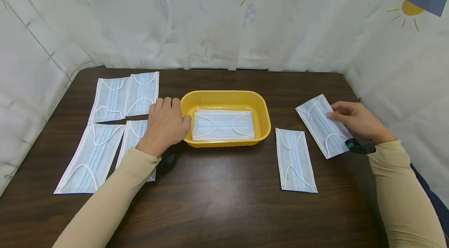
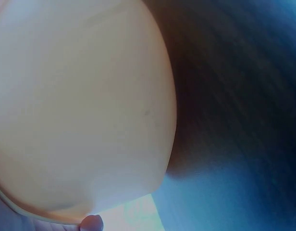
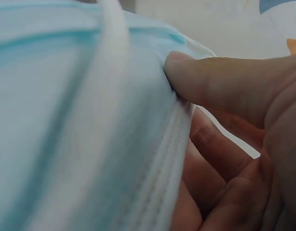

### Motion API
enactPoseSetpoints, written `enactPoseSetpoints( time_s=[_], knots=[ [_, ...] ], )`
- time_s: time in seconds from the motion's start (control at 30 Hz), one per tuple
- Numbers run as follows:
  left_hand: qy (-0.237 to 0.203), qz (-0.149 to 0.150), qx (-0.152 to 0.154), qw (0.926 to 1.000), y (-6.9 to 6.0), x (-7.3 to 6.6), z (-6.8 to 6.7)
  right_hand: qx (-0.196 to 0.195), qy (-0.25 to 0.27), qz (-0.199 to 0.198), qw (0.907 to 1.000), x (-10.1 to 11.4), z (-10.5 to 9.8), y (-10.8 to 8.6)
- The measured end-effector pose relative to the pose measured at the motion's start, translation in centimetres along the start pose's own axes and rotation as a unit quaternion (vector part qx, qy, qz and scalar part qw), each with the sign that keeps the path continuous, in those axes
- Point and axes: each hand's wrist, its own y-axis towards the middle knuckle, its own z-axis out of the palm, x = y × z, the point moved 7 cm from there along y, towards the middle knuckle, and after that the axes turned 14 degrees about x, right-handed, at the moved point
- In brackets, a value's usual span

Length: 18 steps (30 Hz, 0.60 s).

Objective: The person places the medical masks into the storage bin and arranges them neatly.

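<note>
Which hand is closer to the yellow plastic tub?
Left. The left hand is at the left rim of the yellow tub; the right hand is off to the right, holding a pale-blue pleated mask.

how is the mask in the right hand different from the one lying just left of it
The held mask is pinched at its edge by the right hand; the lying mask is untouched, on the table. The held mask sits at a clear slant in the head view, while the lying mask runs nearly straight toward the near edge. Both are pale blue with white ear loops.
</note>
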Motion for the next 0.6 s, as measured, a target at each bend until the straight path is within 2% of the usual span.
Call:
enactPoseSetpoints(
  time_s=[0.17,0.37,0.6],
  knots=[
    [0.003,-0.003,0.005,1.0,-0.1,0.1,0.0,-0.012,0.002,-0.021,0.9997,1.1,-0.7,0.0],
    [0.003,0.0,0.002,1.0,-0.1,0.1,0.0,-0.012,0.0,-0.009,0.9999,2.4,-1.3,-0.1],
    [0.002,-0.001,0.006,1.0,0.0,0.1,0.1,-0.014,0.005,-0.032,0.9994,4.6,-1.6,-0.1]
  ],
)
